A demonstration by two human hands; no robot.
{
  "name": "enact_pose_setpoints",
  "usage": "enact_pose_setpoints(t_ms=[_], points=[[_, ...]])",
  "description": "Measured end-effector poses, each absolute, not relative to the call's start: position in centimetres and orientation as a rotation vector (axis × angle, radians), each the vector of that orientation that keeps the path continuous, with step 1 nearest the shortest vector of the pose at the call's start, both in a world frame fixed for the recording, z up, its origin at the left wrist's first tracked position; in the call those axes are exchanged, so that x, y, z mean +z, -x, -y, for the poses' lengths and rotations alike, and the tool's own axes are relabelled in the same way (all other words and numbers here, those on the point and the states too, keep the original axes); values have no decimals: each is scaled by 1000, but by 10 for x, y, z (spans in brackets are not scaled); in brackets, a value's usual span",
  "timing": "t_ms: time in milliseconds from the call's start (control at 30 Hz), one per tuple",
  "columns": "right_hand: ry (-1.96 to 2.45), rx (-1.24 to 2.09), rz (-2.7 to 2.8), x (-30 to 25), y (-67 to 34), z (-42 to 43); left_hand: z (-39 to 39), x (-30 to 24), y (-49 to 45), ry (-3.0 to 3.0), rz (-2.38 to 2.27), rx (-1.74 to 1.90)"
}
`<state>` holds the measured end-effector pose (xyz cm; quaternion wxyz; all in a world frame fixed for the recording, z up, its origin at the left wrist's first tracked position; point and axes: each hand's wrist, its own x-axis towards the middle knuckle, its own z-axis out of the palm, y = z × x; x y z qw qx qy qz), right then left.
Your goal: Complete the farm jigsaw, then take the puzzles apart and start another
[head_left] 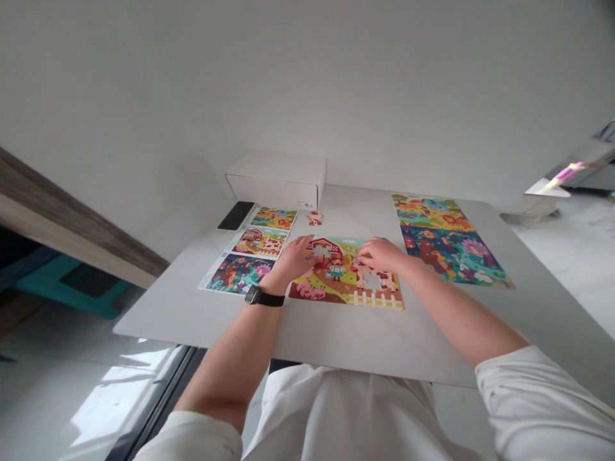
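A farm jigsaw puzzle [336, 291] lies in front of me, with a red barn, a farmer, pigs and a cow. Grey gaps show in the barn and in the cow's body. My left hand [295, 258] rests at the puzzle's left edge, its fingers stretched toward the barn. Over the upper right of the puzzle, my right hand [383, 255] has its fingers bent and drawn together at the cow's head. Whatever is under those fingertips is hidden. Loose puzzle pieces [315, 218] lie beyond the barn, near the box.
A white box [276, 182] stands against the wall. Left of the puzzle are a printed sheet with three pictures [257, 242] and a dark phone [236, 216]. Two picture puzzles, a jungle scene [432, 213] and a night forest [454, 255], lie on the right of the white table [336, 336].
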<state>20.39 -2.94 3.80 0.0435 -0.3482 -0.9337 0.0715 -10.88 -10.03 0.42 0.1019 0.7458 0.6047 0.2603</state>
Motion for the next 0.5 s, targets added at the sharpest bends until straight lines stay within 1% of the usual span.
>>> enact_pose_setpoints(t_ms=[200, 500], points=[[1234, 281, 2656, 46, -159, -14, 102, 5, 102, -2167, -1796, 859], [1474, 224, 2361, 20, -63, -66, 93, -4, 103, -2037, -1869, 1110]])
